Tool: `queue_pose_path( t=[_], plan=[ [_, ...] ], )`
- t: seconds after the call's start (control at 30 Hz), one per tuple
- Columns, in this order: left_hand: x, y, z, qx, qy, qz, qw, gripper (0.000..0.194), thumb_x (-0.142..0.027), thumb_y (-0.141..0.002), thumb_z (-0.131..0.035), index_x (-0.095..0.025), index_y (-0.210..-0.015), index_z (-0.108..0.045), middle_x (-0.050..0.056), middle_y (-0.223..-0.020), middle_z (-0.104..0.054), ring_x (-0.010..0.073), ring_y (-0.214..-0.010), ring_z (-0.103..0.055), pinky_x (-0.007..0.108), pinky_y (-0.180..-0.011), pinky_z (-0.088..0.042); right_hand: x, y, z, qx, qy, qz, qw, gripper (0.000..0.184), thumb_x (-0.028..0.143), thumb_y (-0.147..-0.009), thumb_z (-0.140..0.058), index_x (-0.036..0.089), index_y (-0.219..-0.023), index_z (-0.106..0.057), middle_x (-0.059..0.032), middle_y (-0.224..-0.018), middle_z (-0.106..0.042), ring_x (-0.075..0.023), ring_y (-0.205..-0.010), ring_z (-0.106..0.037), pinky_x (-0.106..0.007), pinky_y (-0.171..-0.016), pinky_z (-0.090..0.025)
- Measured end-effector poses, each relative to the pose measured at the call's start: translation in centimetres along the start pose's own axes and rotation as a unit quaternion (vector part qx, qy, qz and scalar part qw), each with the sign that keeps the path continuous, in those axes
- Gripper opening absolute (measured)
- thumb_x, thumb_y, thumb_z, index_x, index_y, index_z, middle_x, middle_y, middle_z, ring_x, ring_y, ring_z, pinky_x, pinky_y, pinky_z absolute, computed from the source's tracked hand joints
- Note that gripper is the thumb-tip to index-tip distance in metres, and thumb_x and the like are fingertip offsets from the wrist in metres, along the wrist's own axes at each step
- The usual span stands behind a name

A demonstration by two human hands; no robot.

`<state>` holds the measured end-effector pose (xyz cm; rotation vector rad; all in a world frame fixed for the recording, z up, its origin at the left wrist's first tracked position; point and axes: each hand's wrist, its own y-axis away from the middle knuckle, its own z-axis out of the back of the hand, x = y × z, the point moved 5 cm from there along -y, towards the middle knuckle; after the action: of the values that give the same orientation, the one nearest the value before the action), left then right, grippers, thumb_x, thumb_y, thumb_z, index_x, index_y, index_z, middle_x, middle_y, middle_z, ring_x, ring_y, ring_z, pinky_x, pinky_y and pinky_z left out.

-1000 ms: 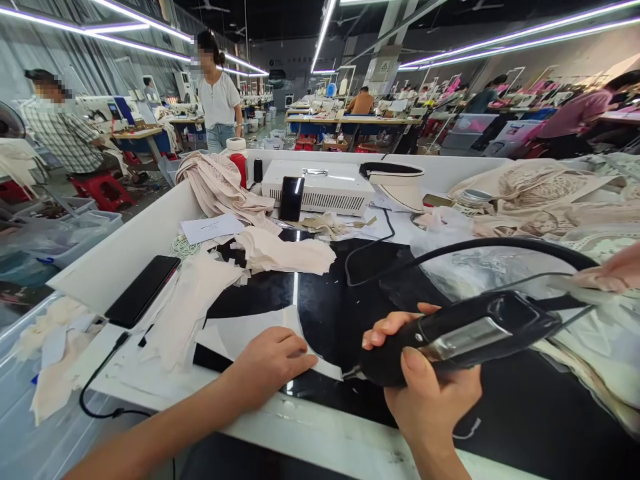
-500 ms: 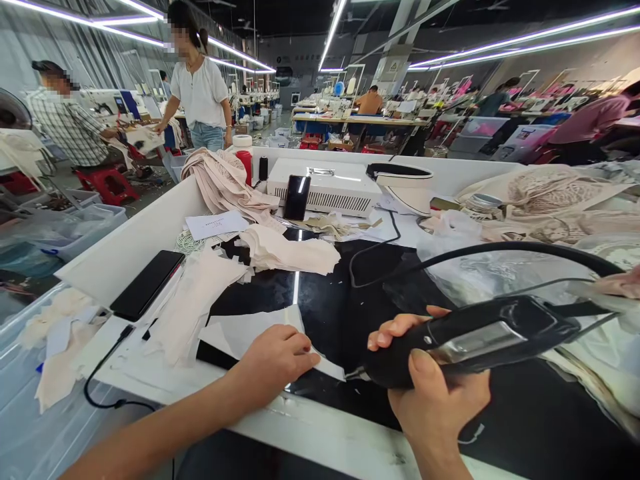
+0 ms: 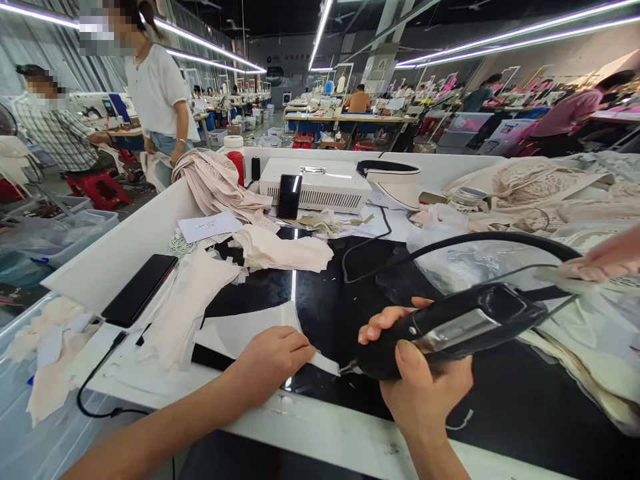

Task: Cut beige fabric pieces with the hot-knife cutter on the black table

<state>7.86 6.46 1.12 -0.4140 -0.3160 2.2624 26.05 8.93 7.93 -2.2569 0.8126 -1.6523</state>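
My left hand lies over a thin white fabric piece on the black work surface. Its fingers are bent close together and press the piece down. My right hand is wrapped round a black corded hand tool with a silver panel. The tool's thin metal tip points left and meets, or nearly meets, the right end of the white piece. A black strip shows under the piece's left part. Pale cut pieces lie stacked behind, and more cream pieces lie to the left.
Another person's hand reaches in at the right, near the tool's cord. A vented white box stands at the back with a phone before it. Another phone lies left. Plastic and lace fabric heap up right.
The view has turned slightly, so the scene sits a little further left. A standing person at the left has moved nearer. My hands keep nearly the same place on the piece and tool.
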Motion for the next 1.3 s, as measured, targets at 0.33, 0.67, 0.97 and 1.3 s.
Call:
queue_pose_path(
  t=[0.33, 0.67, 0.97, 1.3],
  plan=[
    [0.1, 0.2, 0.0, -0.048, -0.033, -0.005, 0.998, 0.011, -0.018, -0.108, -0.061, -0.021, -0.114, -0.069, 0.005, -0.104, -0.072, 0.0193, -0.096, -0.07, 0.032, -0.085, -0.057, -0.4, 0.3, 0.0, 0.019, -0.009, 0.01, 1.0, 0.037, 0.036, -0.088, -0.084, 0.029, -0.119, -0.065, 0.0019, -0.082, -0.068, -0.0154, -0.062, -0.065, -0.031, -0.055, -0.058],
    [0.2, 0.5, 0.2, -0.082, -0.022, -0.007, 0.996, 0.018, -0.013, -0.108, -0.057, -0.022, -0.116, -0.07, 0.004, -0.107, -0.073, 0.0214, -0.097, -0.069, 0.034, -0.082, -0.056, -0.7, 0.6, 0.1, 0.027, -0.02, 0.008, 0.999, 0.039, 0.037, -0.089, -0.083, 0.029, -0.121, -0.064, 0.0009, -0.086, -0.072, -0.0144, -0.061, -0.067, -0.028, -0.054, -0.058],
    [0.2, 0.5, -0.2, -0.077, -0.021, 0.001, 0.997, 0.016, -0.013, -0.107, -0.061, -0.022, -0.117, -0.069, 0.003, -0.108, -0.073, 0.0209, -0.099, -0.069, 0.034, -0.086, -0.057, -0.6, -0.2, -0.4, 0.01, -0.036, 0.017, 0.999, 0.035, 0.036, -0.089, -0.084, 0.03, -0.119, -0.068, 0.002, -0.084, -0.071, -0.0145, -0.063, -0.066, -0.029, -0.057, -0.06],
    [0.0, 0.4, -0.2, -0.092, -0.03, 0.0, 0.995, 0.016, -0.011, -0.104, -0.066, -0.022, -0.115, -0.069, 0.001, -0.106, -0.073, 0.0189, -0.098, -0.068, 0.032, -0.085, -0.055, -1.8, -0.2, -2.2, 0.006, -0.054, 0.02, 0.998, 0.034, 0.035, -0.088, -0.084, 0.03, -0.117, -0.068, 0.0031, -0.084, -0.071, -0.0135, -0.062, -0.066, -0.028, -0.057, -0.06]
  ],
)
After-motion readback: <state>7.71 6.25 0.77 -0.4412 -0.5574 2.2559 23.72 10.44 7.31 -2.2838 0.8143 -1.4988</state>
